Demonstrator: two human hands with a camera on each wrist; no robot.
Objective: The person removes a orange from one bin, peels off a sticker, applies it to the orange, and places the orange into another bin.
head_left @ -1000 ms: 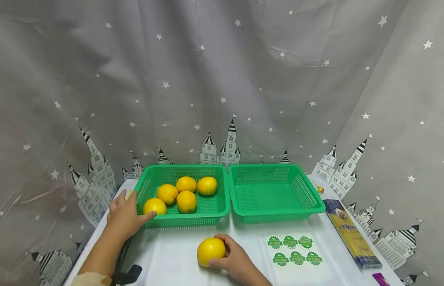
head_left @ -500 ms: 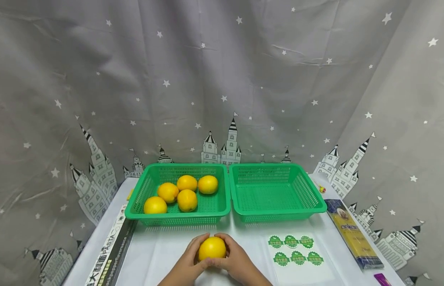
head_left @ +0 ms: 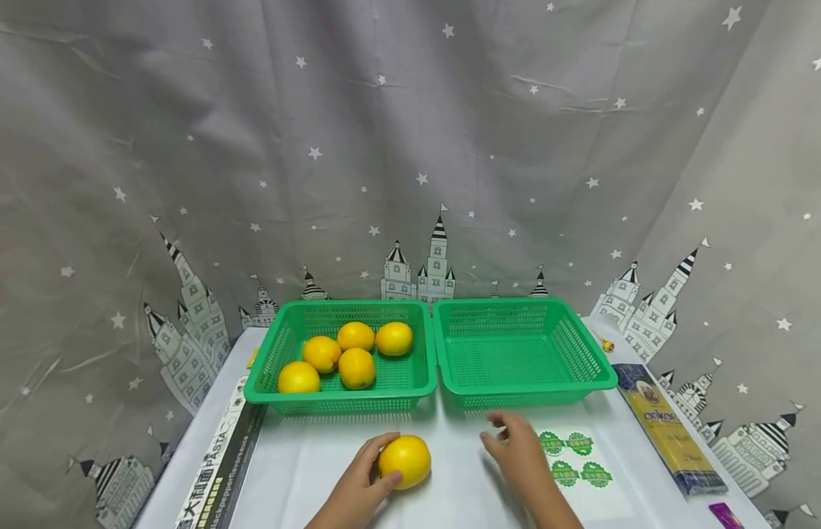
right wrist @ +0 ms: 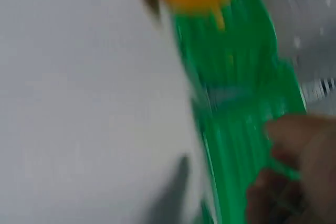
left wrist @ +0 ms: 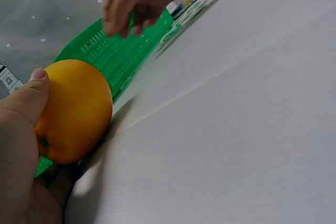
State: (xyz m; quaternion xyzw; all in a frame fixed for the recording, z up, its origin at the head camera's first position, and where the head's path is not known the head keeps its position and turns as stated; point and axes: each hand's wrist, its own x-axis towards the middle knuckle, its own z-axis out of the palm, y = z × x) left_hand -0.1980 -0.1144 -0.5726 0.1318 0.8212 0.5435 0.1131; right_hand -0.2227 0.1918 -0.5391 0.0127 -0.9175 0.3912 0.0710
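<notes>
Yellow fruit (head_left: 405,462) gripped by left hand (head_left: 360,481), thumb and fingers curled round left side; whether table (head_left: 298,470) is touched by fruit cannot be told. Green basket (head_left: 340,403), with five similar fruits (head_left: 356,369) inside, placed just beyond; second basket (head_left: 529,397) set beside it. Right hand (head_left: 521,457) held near green stickers (head_left: 596,474); fingers loosely bent, gap left between thumb and forefinger.

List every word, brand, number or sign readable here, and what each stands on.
"大利面 PASTA", lower end cut by the frame: long box, white side.
"pepperflavorsauce", start unclear: same box, black side.
"ankar", ending unclear: yellow-and-blue pack.
Too small to read: green stickers' lettering, yellow characters on the box.
No numbers legible.
</notes>
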